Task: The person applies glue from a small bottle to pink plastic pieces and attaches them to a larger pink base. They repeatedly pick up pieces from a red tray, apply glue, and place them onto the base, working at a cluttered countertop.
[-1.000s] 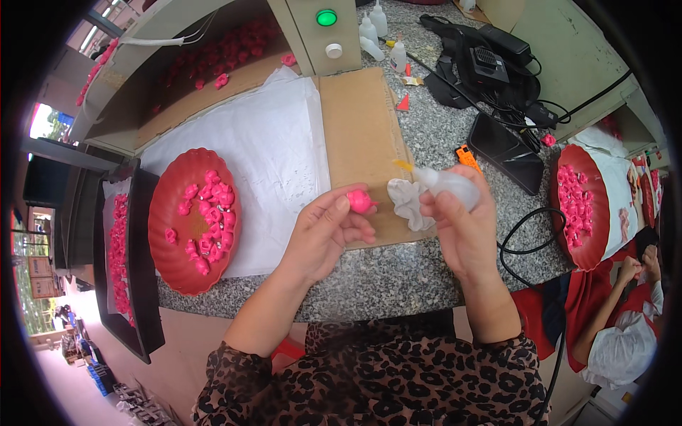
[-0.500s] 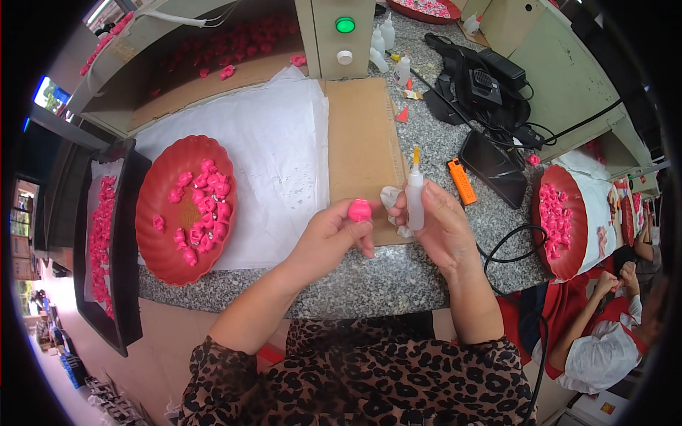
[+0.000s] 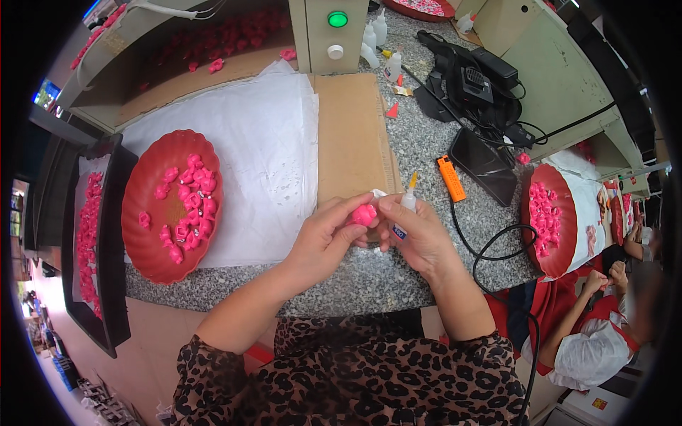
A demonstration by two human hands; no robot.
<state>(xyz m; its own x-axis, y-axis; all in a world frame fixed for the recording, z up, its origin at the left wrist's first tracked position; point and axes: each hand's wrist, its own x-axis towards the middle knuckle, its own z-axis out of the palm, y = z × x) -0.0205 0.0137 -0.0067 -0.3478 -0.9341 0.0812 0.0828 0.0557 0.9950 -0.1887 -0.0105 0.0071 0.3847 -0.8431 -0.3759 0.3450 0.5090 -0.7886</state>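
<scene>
Between the thumb and fingers of my left hand [image 3: 328,231] is a small glossy pink figurine [image 3: 364,215]. My right hand [image 3: 420,234] is closed around a white squeeze bottle [image 3: 409,201] with a yellow needle-like tip that points up. A crumpled white tissue [image 3: 380,193] also shows at the right fingers, close against the figurine. Both hands meet above the near edge of a cardboard sheet [image 3: 348,142]. To the left, a red scalloped plate [image 3: 135,213] holds several similar pink pieces [image 3: 192,202].
Left of the plate stands a long black tray [image 3: 117,298] with more pink pieces. An orange lighter [image 3: 450,179], a dark phone-like slab [image 3: 490,167] and a black cable [image 3: 490,257] lie to the right. Beyond them is another red plate [image 3: 567,241], near a co-worker's hands [image 3: 607,279].
My two hands have come together, with the right one moving left to the figurine. The bottle has turned and sunk lower in the right hand. The whole view has shifted slightly.
</scene>
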